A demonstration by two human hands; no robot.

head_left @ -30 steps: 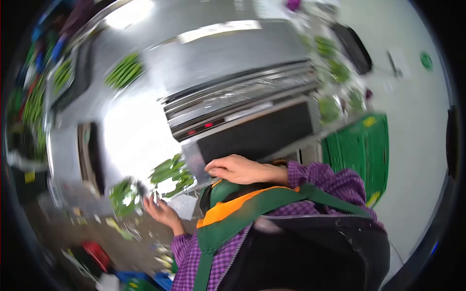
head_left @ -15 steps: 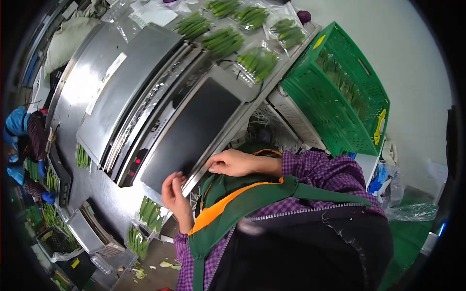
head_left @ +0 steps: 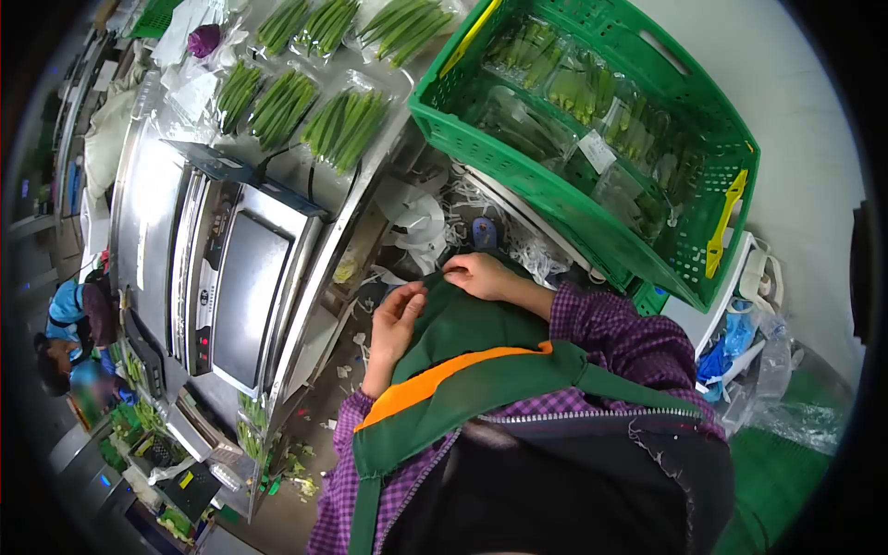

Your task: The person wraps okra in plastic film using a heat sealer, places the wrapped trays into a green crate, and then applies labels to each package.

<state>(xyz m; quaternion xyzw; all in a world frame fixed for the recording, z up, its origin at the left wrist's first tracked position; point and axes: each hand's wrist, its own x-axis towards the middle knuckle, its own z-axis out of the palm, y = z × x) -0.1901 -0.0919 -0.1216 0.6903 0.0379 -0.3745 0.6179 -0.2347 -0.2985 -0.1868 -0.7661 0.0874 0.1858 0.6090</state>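
The green apron [head_left: 481, 319] with its orange trim hangs from my front, with its far edge raised between my two hands. My right hand [head_left: 476, 276] pinches that edge, thumb and fingers pressed together. My left hand [head_left: 395, 324], to the left of it, has its fingers curled with the tips at the apron's edge; the exact grip is partly hidden. To the left of my hands stands a wrapping machine [head_left: 250, 296] with a flat metal plate and red lit digits.
Several clear packs of long green vegetables [head_left: 347, 129] lie on the metal table. A green crate [head_left: 555, 171] holding more packs stands at the right. A purple roll [head_left: 203, 40] sits at the back left. A co-worker [head_left: 83, 314] stands at the far left. Scraps litter the floor [head_left: 310, 453].
My view has turned right, bringing the crate and packs closer. My left hand has moved from beside the machine plate to the apron's edge, near my right hand, and the apron edge is lifted.
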